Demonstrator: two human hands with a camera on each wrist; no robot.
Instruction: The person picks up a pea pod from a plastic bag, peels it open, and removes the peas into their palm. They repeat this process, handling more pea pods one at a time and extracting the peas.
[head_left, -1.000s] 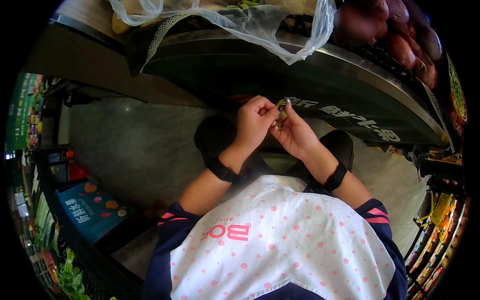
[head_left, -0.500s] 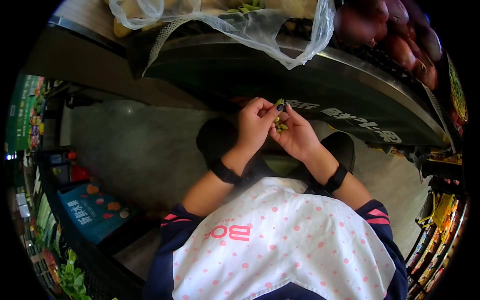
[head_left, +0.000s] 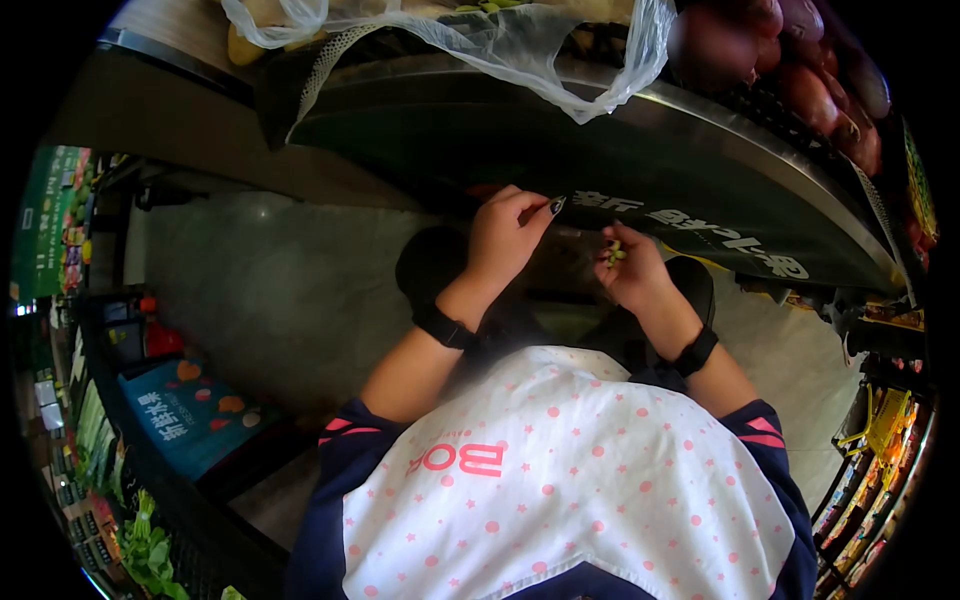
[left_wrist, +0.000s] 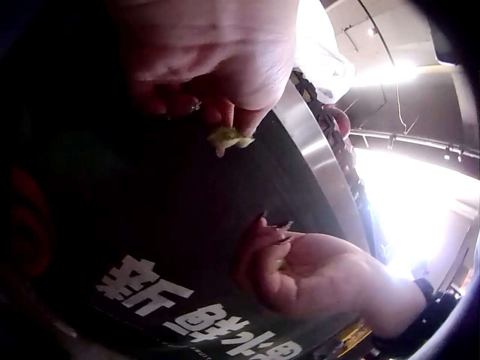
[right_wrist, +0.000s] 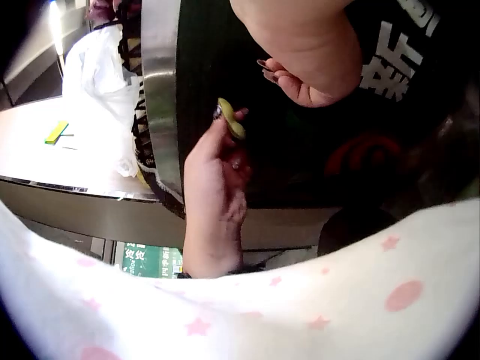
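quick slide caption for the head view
Left hand pinches a green pod, right hand cups green beans below a produce counter

A grocery shop's produce section is shown. A curved display stand (head_left: 450, 140) with a steel rim and printed lettering (head_left: 690, 225) is seen from 12 to 3 o'clock, heaped with reddish root vegetables (head_left: 800, 70) at 1 o'clock. Leafy greens (head_left: 145, 545) are racked at 8 o'clock, and packaged goods (head_left: 870, 440) are shelved at 4 o'clock.
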